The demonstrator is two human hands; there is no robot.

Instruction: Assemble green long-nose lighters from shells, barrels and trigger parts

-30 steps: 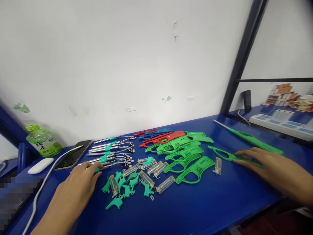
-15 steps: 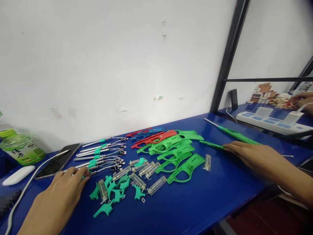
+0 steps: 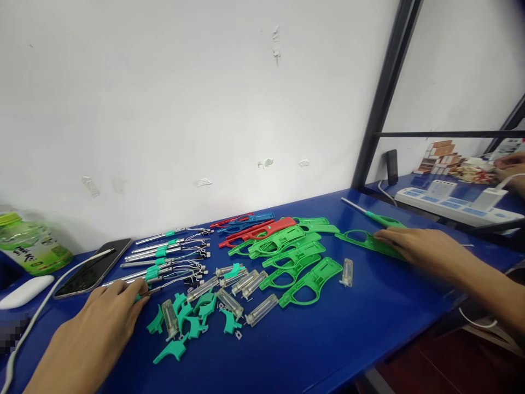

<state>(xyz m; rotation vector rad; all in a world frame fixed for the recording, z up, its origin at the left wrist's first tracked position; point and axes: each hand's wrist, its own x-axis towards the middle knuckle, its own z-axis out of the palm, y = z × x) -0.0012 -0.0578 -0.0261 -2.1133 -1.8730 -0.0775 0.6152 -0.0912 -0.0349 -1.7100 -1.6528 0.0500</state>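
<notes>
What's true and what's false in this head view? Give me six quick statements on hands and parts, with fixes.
1. The right hand has its fingers on a green shell. True.
2. A white cable passes over the phone. True.
3. The left hand lies on the phone. False: its fingers are on a metal piece.
4. All the shells are green. False: there are also a red shell and a blue shell.
5. One clear canister lies apart from the other canisters. True.
6. The bottle is beside the power strip. False: they are at opposite sides, bottle left, strip right.
</notes>
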